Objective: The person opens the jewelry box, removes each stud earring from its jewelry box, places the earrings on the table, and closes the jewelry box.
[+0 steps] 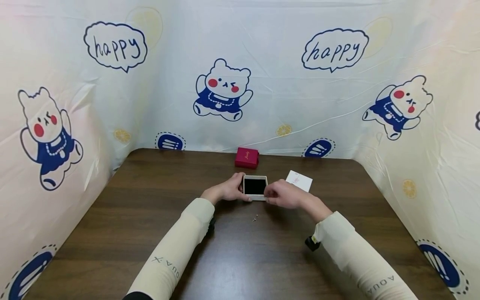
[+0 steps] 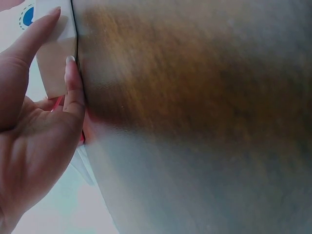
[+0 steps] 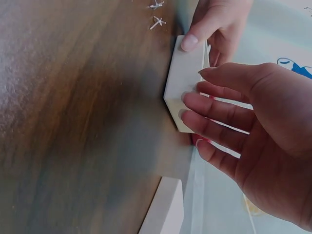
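Note:
An uncovered white box [image 1: 258,197] with a black insert [image 1: 255,186] sits on the table between both hands. My left hand [image 1: 231,188] grips its left side, thumb along the near wall in the left wrist view and the other fingers lower on the box. At the right end, my right hand [image 1: 286,194] has thumb and index fingertip together at the rim. Its other fingertips [image 3: 187,115] lie against the outer wall in the right wrist view. Two small silvery pieces [image 3: 157,22], looking like stud earrings, lie on the table in front of the box.
Behind the white box stands a red box [image 1: 246,158] with gold lettering, near the table's back edge. A white lid [image 1: 300,180] with faint pink print lies right of it, partly behind my right hand. A printed cloth [image 1: 270,108] walls the brown table [image 1: 240,258] on three sides.

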A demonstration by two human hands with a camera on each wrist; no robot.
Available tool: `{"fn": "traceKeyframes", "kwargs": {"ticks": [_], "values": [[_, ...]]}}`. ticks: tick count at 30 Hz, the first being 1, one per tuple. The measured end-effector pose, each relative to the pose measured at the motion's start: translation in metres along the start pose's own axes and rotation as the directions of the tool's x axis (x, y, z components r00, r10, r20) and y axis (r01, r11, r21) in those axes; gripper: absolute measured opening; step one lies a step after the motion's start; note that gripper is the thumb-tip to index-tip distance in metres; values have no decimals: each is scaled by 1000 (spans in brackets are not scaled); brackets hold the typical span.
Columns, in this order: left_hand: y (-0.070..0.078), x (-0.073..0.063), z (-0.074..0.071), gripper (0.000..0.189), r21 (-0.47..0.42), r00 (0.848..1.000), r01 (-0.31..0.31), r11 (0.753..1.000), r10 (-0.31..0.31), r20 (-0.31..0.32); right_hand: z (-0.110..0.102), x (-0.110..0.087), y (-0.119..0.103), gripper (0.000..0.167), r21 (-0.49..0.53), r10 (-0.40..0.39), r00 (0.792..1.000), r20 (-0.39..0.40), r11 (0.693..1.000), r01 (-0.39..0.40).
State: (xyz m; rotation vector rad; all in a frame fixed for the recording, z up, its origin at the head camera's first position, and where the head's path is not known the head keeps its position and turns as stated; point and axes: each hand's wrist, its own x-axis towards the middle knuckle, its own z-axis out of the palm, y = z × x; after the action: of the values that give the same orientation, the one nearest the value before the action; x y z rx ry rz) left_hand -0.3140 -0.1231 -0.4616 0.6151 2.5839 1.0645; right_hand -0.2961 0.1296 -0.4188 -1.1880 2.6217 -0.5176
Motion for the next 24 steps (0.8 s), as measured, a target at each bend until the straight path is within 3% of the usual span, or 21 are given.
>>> {"fn": "traceKeyframes", "kwargs": {"ticks": [6, 14, 24], "values": [[0, 0, 0, 76, 0, 1000, -7, 1000, 7, -5, -4, 0, 5, 8, -22, -12, 1000, -24, 1000, 11], [2, 0, -1, 71, -10, 1000, -8, 1000, 8, -5, -12, -2, 15, 10, -72, 55, 998, -29, 996, -57], [-1, 1, 1, 72, -7, 1000, -9, 1000, 9, -9, -10, -11, 34, 14, -142, 32, 993, -114, 989, -48]]}}
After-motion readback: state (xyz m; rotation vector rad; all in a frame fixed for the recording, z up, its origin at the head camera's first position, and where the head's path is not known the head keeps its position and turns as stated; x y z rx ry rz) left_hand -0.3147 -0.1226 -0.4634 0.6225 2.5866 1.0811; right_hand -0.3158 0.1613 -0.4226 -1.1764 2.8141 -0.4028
